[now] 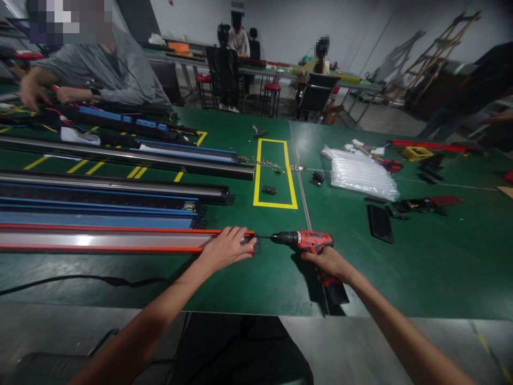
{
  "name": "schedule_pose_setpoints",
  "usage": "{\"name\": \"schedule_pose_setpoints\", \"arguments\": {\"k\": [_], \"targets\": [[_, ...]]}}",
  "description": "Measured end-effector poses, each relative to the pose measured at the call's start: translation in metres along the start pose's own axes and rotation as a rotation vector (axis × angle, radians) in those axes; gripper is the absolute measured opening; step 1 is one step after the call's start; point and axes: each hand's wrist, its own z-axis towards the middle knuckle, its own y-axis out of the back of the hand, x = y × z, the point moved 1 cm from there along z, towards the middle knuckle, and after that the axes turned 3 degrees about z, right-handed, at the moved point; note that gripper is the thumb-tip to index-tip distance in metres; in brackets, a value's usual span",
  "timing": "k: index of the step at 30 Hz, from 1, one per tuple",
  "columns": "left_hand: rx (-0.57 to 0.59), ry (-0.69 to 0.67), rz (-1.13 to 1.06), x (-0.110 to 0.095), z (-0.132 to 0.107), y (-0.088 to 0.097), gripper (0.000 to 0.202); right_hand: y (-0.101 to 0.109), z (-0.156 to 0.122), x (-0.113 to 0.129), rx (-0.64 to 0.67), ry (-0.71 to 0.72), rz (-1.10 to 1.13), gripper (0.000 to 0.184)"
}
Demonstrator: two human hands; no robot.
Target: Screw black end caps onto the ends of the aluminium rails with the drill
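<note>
My right hand (326, 262) is closed around the grip of a red and black cordless drill (316, 239). The drill lies level, and its long bit (264, 236) points left, reaching the end of a long orange-edged profile (120, 240). Over that same end my left hand (228, 247) is wrapped, thumb on the near side and fingers across the top. A dark end piece (257, 246) shows just past my fingertips. Whether the bit sits in a screw is too small to tell.
Blue and black profiles (180, 187) lie parallel behind on the green table (256, 289). Small metal parts (268, 163) and a black block (269, 190) lie by a yellow taped rectangle. Right are a bubble-wrap bundle (360, 174) and a phone (380, 223). A co-worker (124, 69) handles wires back left.
</note>
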Motion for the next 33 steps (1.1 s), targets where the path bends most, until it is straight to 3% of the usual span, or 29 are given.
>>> {"name": "schedule_pose_setpoints", "arguments": {"k": [8, 33], "targets": [[0.016, 0.005, -0.006, 0.0001, 0.0004, 0.0016, 0.045, -0.0021, 0.0010, 0.0004, -0.020, -0.025, -0.019, 0.023], [-0.023, 0.031, -0.062, -0.0008, -0.0005, -0.0005, 0.047, -0.0040, 0.0014, -0.0046, -0.049, 0.004, 0.028, 0.026]]}}
